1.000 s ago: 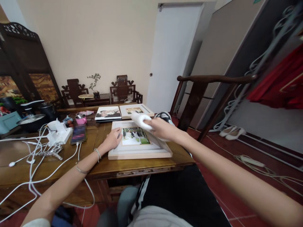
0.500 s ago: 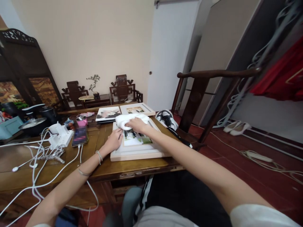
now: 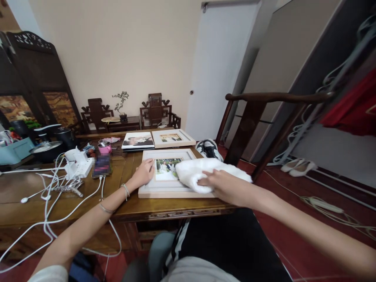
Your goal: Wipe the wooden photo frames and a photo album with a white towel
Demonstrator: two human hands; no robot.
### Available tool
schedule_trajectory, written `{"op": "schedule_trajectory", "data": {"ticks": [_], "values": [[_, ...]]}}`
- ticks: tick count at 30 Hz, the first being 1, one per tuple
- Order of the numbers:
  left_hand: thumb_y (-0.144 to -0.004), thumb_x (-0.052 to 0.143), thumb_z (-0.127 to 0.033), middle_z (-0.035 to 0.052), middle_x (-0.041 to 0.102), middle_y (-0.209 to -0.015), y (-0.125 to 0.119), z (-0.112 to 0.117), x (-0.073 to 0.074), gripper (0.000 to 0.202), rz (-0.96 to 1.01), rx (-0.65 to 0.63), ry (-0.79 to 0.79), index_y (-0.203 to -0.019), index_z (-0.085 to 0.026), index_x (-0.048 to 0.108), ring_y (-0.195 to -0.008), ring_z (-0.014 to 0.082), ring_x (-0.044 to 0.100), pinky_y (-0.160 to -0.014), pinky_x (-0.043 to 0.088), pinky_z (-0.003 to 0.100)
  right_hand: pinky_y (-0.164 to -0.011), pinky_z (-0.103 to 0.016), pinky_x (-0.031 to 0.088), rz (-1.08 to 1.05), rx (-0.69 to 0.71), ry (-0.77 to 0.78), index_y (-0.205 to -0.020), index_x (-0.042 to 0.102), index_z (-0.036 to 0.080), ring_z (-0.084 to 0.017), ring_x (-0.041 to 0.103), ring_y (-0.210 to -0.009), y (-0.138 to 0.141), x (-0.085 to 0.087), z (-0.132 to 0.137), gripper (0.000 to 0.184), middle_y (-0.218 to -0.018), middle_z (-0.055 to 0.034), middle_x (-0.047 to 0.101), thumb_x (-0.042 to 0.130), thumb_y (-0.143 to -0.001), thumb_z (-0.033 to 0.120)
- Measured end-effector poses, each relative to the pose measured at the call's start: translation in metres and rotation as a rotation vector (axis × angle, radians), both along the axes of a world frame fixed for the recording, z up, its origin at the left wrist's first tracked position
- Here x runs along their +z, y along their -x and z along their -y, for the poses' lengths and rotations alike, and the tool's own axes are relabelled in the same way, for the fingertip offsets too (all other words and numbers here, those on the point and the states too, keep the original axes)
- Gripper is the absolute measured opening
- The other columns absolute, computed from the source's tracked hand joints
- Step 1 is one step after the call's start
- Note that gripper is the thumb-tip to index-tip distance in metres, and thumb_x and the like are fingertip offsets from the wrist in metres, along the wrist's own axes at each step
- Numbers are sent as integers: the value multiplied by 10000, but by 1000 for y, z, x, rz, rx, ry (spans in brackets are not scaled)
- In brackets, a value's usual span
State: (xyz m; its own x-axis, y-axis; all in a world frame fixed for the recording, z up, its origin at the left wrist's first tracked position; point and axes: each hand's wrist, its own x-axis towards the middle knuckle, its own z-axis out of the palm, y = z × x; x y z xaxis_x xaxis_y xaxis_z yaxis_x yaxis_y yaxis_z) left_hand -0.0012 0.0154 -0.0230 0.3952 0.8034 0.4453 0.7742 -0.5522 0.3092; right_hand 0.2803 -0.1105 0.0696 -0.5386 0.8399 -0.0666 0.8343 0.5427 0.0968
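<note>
A light wooden picture frame with a photo inside lies flat near the table's front edge. My left hand rests on its left side, the fingers laid over the border. My right hand grips a fluffy white cloth, which covers the right part of the frame and hangs past its right edge. Under the cloth, the frame's right corner is hidden. Behind lies a second picture frame, beside a stack of photo panels.
On the wooden table, a phone, a white power strip with tangled cables and a pink cup sit to the left. A dark wooden chair stands at right. Sneakers show beyond the frame.
My right hand has moved the cloth from the frame's far left part to its right side, uncovering the photo. My left hand still rests on the left border.
</note>
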Motion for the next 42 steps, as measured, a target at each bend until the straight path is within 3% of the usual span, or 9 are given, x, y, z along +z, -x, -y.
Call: {"op": "schedule_trajectory", "data": {"ticks": [5,10,13,20,25,30,33,36,42], "values": [[-894,423,-244,156,525,-1353,-1,-2,0,377,31,11,19,-1220,-133,576,-1286,274,459,-1077,379,485,-744,-307,390,-24,5,60,-1075,663,175,-251,609,-872,27,10,30,503,-874,-121,669,409,-697,-38],[-873,413,-193,111,560,-1330,3,-9,2,382,15,-9,22,-1210,-153,589,-1259,232,494,-1088,382,424,-814,-364,390,-109,199,6,-1168,637,163,-293,596,-964,81,2,6,507,-925,-139,683,418,-743,-4],[-858,400,-158,102,568,-1324,5,-11,4,409,5,-35,29,-1224,-135,582,-1243,209,511,-1105,367,382,-839,-360,387,-141,231,-36,-1194,632,165,-279,606,-961,91,-4,-2,508,-941,-144,686,417,-764,2],[-891,415,-258,142,547,-1336,2,-10,0,371,16,-22,22,-1194,-151,599,-1272,268,479,-1078,382,469,-807,-299,392,-148,108,44,-994,700,174,-216,616,-853,18,3,1,509,-879,-90,692,392,-656,-50],[-884,414,-260,149,554,-1326,2,-8,-2,373,44,-25,12,-1189,-146,597,-1264,264,486,-1074,384,467,-741,-258,406,-303,119,132,-838,655,151,-184,574,-794,-41,14,-46,369,-820,-31,653,366,-663,3],[-892,398,-257,137,545,-1341,2,-3,5,388,-5,2,39,-1215,-148,586,-1275,254,477,-1084,375,443,-765,-283,384,-175,-78,-137,-1022,663,135,-208,587,-836,-28,4,-108,449,-925,-108,670,404,-682,-4],[-900,375,-262,137,530,-1358,1,-1,9,414,-33,18,69,-1243,-131,568,-1284,260,466,-1085,369,455,-793,-294,380,-105,-110,-181,-1122,660,151,-220,598,-905,-10,-7,-121,506,-1034,-131,663,406,-713,-4],[-895,385,-261,118,535,-1358,0,0,11,411,-10,23,70,-1243,-144,570,-1285,250,466,-1093,361,443,-810,-306,383,-54,-78,-176,-1157,665,176,-233,601,-940,-5,-12,-102,543,-1079,-137,652,402,-721,-12],[-881,393,-243,130,546,-1344,-3,2,13,408,-8,21,73,-1217,-127,594,-1270,249,484,-1102,350,408,-779,-295,394,3,10,3,-1146,676,200,-246,612,-935,-8,7,-5,571,-1002,-132,682,414,-693,-29]]}}
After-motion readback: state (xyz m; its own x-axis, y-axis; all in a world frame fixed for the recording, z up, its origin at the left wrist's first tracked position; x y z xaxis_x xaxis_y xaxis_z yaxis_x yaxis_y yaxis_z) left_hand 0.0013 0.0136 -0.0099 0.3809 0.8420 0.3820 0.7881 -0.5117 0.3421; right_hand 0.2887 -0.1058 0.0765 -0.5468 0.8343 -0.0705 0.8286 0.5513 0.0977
